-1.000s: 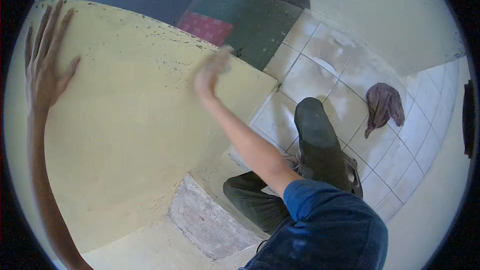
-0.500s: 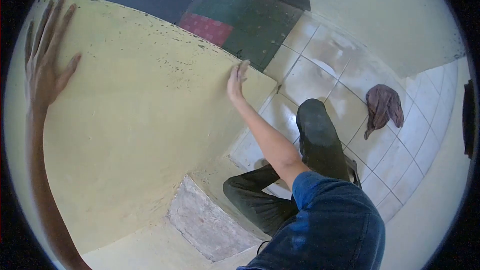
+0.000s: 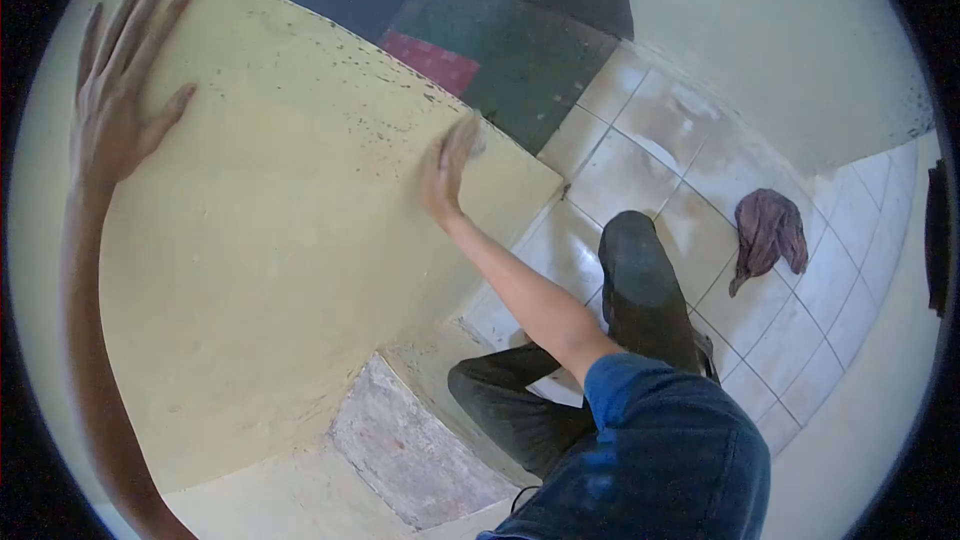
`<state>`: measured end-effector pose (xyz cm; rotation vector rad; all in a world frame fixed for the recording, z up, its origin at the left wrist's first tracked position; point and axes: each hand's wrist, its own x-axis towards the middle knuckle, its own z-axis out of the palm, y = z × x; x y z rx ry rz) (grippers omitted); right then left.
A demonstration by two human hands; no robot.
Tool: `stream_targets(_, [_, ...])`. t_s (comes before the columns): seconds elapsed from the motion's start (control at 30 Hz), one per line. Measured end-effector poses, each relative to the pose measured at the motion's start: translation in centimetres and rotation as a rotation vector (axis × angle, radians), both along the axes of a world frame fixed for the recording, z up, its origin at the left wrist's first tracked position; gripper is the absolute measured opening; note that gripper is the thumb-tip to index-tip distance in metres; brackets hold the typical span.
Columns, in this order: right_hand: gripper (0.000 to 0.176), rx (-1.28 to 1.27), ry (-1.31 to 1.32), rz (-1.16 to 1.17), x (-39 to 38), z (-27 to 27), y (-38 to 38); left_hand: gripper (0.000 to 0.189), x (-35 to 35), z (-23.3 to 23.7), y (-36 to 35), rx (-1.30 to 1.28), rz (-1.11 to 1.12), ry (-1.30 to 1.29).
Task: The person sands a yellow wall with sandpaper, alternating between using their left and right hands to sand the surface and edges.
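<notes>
A pale yellow wall (image 3: 270,270) with chipped, dark-flecked paint along its edge takes up the left of the view. My left hand (image 3: 118,120) lies flat against it near the upper left, fingers spread, holding nothing. Close to the wall's right-hand corner, my right hand (image 3: 443,172) is pressed to the surface with its fingers together. Something small and greyish (image 3: 477,147) shows at the edge of those fingers, too blurred to name.
A crumpled brown cloth (image 3: 770,230) lies on the white tiled floor (image 3: 625,175). Beyond the wall's edge is a green panel with a red patch (image 3: 435,62). My bent legs (image 3: 640,270) are beside a rough grey ledge (image 3: 420,450).
My right hand has slid a little left along the wall, away from the corner. The left hand stays flat on the wall while the view shifts slightly.
</notes>
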<state>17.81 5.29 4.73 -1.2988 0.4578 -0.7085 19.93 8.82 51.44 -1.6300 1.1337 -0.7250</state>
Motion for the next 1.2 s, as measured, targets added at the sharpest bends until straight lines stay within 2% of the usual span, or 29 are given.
stream_targets(0.1, [0.067,0.214,-0.09,-0.122,2.0,5.9,1.1,0.082,-0.1,-0.2,-0.2,0.001,0.002,0.001])
stream_targets(0.13, [0.07,0.199,-0.265,-0.054,1.9,10.5,0.3,0.082,-0.1,-0.4,-0.3,0.003,-0.002,0.009])
stream_targets(0.17, [0.074,-0.094,-0.316,-0.128,2.0,14.5,0.3,0.082,0.0,-0.2,-0.3,0.004,-0.019,0.026])
stream_targets(0.23, [0.075,-0.427,-0.445,0.001,0.5,22.8,-1.5,0.082,0.2,0.2,0.0,0.001,-0.044,0.047])
stream_targets(0.33, [0.073,-0.601,-0.547,0.05,1.2,23.1,-2.0,0.082,0.1,-0.2,0.2,-0.018,-0.063,0.079])
stream_targets(0.4, [0.07,-0.459,-0.597,-0.061,2.9,15.2,0.3,0.083,-0.3,-0.5,-0.2,-0.046,-0.08,0.079])
stream_targets(0.47, [0.066,-0.448,-0.342,-0.144,2.0,6.2,1.9,0.082,-0.1,-0.5,0.0,-0.044,-0.11,0.09])
stream_targets(0.53, [0.064,-0.203,-0.093,-0.112,-0.5,2.3,1.7,0.081,-0.3,-0.5,-0.1,-0.047,-0.114,0.089])
stream_targets(0.63, [0.065,0.196,-0.084,-0.148,1.5,5.8,3.0,0.08,-0.6,-0.5,-0.3,-0.056,-0.1,0.095])
stream_targets(0.67, [0.069,0.267,-0.35,-0.13,2.3,8.9,2.8,0.08,-0.6,-0.5,-0.3,-0.06,-0.106,0.103])
stream_targets(0.73, [0.074,-0.176,-0.43,0.002,2.5,16.0,2.1,0.08,-0.7,-0.4,0.0,-0.054,-0.109,0.114])
stream_targets(0.8, [0.075,-0.543,-0.448,-0.05,0.5,24.6,-0.1,0.081,-0.6,-0.4,-0.1,-0.052,-0.097,0.108])
stream_targets(0.9, [0.074,-0.573,-0.59,-0.063,1.2,24.1,-0.8,0.082,-0.7,-0.2,-0.1,-0.047,-0.071,0.087])
stream_targets(0.93, [0.071,-0.472,-0.632,-0.087,2.2,20.7,0.1,0.082,-0.8,-0.1,-0.3,-0.052,-0.073,0.08])
stream_targets(1.0, [0.066,-0.424,-0.548,-0.235,2.7,12.1,1.5,0.083,-1.1,-0.2,-0.2,-0.065,-0.089,0.086])
stream_targets(1.03, [0.064,-0.248,-0.399,-0.186,2.5,7.2,2.5,0.083,-1.2,-0.3,0.0,-0.067,-0.094,0.089])
stream_targets(1.07, [0.066,-0.201,-0.149,-0.16,2.4,2.5,2.5,0.083,-1.0,-0.3,0.1,-0.072,-0.098,0.082])
stream_targets(1.17, [0.069,-0.084,0.103,-0.126,1.4,-0.1,2.3,0.082,-0.8,-0.5,0.3,-0.076,-0.105,0.096])
stream_targets(1.2, [0.07,-0.028,-0.099,-0.109,1.9,2.5,2.3,0.081,-1.2,-0.6,-0.1,-0.083,-0.066,0.093])
